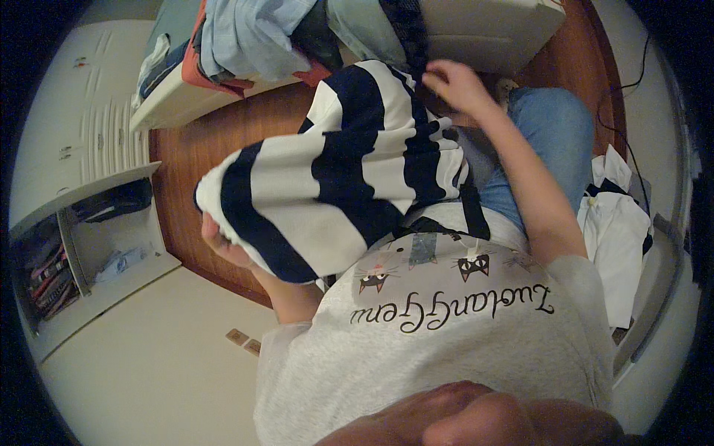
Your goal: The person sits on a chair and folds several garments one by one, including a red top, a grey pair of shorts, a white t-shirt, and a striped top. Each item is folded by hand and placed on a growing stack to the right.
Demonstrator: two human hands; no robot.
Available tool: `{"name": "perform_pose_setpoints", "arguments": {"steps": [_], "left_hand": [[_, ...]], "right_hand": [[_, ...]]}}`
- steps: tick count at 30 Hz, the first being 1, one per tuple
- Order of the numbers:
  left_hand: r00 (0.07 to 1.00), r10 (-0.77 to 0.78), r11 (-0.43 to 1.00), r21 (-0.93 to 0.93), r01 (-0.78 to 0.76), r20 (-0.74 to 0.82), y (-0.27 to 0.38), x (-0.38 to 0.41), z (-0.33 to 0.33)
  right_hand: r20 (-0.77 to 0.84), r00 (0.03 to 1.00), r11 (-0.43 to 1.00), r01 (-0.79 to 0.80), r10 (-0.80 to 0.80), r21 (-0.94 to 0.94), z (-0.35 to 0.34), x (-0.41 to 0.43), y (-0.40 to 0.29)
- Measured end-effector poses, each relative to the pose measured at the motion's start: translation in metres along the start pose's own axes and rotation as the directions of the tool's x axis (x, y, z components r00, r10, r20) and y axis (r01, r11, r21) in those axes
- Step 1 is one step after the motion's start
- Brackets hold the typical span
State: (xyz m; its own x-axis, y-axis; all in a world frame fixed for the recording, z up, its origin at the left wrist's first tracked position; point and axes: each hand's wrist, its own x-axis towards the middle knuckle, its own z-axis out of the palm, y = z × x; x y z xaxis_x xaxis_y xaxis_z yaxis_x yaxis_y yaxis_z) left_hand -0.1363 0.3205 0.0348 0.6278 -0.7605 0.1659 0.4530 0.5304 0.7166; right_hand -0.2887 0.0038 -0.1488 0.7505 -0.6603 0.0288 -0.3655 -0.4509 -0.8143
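Observation:
A garment in wide black and white stripes (340, 173), perhaps knitted, lies bunched across the lap and reaches out to the left. My left hand (226, 245) grips its far left edge from below, with the fingers partly hidden under the cloth. My right hand (457, 86) is raised above the right side of the garment, close to a dark hanging cloth (410, 33); its fingers are curled, and whether they pinch anything is not visible. A black strap (475, 212) lies at the waist, over the edge of the grey shirt with printed cats.
Ahead, a light-coloured bed or bench edge (167, 103) bears piled clothes, including a light blue shirt (251, 39) and a red cloth (195, 72). An open cabinet (117, 234) stands at left. White clothing (611, 240) and a black cable (627, 139) are at right.

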Motion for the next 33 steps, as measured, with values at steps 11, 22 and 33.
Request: {"name": "perform_pose_setpoints", "arguments": {"steps": [11,22,33], "left_hand": [[0.994,-0.044,0.997,-0.071,0.037,-0.097,-0.012,0.025,0.026],[0.996,-0.019,0.996,-0.085,0.011,-0.089,0.003,0.016,0.023],[0.959,-0.010,0.988,0.144,0.053,-0.282,-0.029,0.015,0.034]], "right_hand": [[0.123,0.660,0.671,0.736,-0.741,0.088,0.035,-0.081,-0.118],[0.282,0.907,0.839,-0.123,0.311,-0.530,-0.035,-0.063,-0.017],[0.001,0.989,0.940,0.142,-0.149,0.310,-0.046,-0.071,-0.078]]}}
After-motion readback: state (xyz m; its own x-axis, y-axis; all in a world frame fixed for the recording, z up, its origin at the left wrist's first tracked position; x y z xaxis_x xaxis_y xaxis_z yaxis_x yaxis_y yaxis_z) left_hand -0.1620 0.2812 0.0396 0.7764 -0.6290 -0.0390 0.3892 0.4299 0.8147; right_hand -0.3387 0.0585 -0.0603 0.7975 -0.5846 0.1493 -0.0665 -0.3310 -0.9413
